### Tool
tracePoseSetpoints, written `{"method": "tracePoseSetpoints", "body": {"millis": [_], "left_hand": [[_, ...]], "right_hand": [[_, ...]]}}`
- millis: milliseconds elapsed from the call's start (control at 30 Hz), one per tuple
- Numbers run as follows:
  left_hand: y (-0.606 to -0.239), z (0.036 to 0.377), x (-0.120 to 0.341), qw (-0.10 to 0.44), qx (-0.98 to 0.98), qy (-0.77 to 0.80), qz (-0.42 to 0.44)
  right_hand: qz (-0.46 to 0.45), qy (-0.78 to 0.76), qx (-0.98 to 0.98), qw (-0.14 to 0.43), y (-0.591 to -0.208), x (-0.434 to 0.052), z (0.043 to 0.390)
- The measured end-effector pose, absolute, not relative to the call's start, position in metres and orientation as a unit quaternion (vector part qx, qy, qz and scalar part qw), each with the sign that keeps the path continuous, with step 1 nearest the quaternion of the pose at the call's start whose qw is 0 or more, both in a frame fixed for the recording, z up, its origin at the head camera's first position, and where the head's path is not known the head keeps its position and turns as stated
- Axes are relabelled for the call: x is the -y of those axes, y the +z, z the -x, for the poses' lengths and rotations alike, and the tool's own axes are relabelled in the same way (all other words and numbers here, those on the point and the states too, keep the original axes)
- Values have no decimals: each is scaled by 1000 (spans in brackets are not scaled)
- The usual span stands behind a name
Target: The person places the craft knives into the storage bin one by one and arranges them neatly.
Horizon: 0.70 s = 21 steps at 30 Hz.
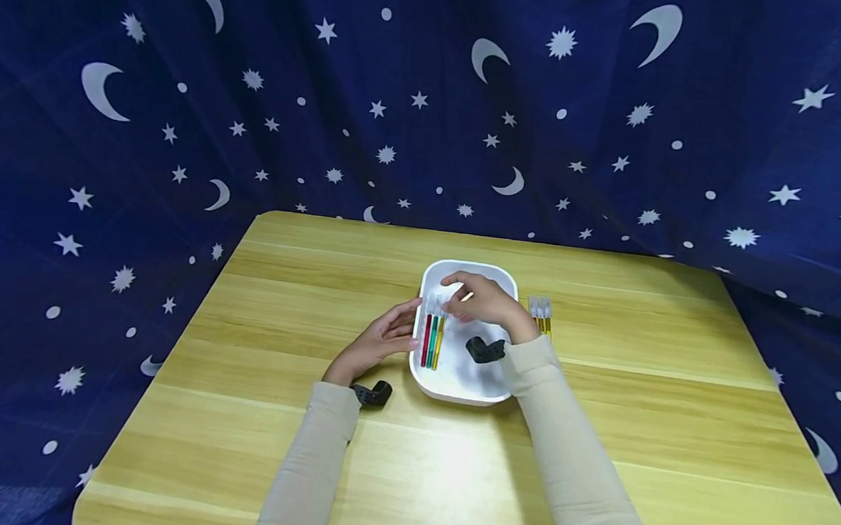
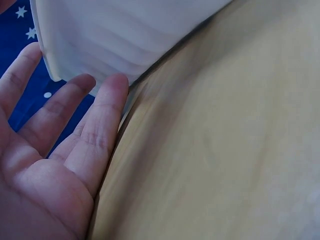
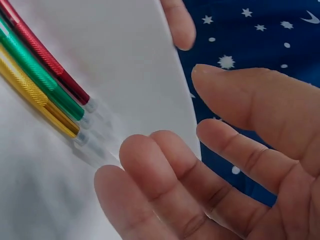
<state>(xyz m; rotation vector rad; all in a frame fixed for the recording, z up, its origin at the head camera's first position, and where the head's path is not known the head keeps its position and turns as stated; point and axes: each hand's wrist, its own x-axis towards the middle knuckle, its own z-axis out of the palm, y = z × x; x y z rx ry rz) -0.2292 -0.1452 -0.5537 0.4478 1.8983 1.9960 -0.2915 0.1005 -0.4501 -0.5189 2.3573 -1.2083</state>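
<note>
A dark blue cloth printed with white stars and crescent moons (image 1: 180, 112) is hung behind and to both sides of a light wooden desk (image 1: 300, 286). Toward the middle of the desk, somewhat nearer its far edge, a white rounded rectangular plastic tray (image 1: 464, 385) is set.

The left hand (image 1: 377, 346) is laid against the left outer wall of the tray, with its fingers straight and relaxed; in the left wrist view the fingertips (image 2: 112, 87) are seen touching the tray's white wall (image 2: 115, 35), the palm turned up and nothing gripped. The right hand (image 1: 487, 301) is held over the far half of the tray with its fingers loosely spread and slightly bent; in the right wrist view its fingers (image 3: 165, 190) are seen just above the tray floor (image 3: 100, 45), beside the clear ends of the pens, and nothing is pinched.

Along the left wall inside the tray, three slim metallic pens, red, green and yellow (image 1: 432, 339), are laid side by side, parallel and touching. On the desk, just beside the tray's right rim, several yellow pens with clear caps (image 1: 541, 315) are laid together.

A black camera mount (image 1: 485, 350) is worn at the right wrist, and another black mount (image 1: 373, 394) at the left wrist.
</note>
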Motion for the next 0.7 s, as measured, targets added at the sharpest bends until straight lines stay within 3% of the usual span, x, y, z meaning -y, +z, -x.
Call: {"method": "tracePoseSetpoints", "body": {"millis": [300,700], "left_hand": [[-552,228,145,175,-671,704,-153],[-553,228,145,172,-670,705,-155]], "right_hand": [[204,-511,-805,222,-449,-120,286],[155,-577,-777,199,-449,-150,280]]}}
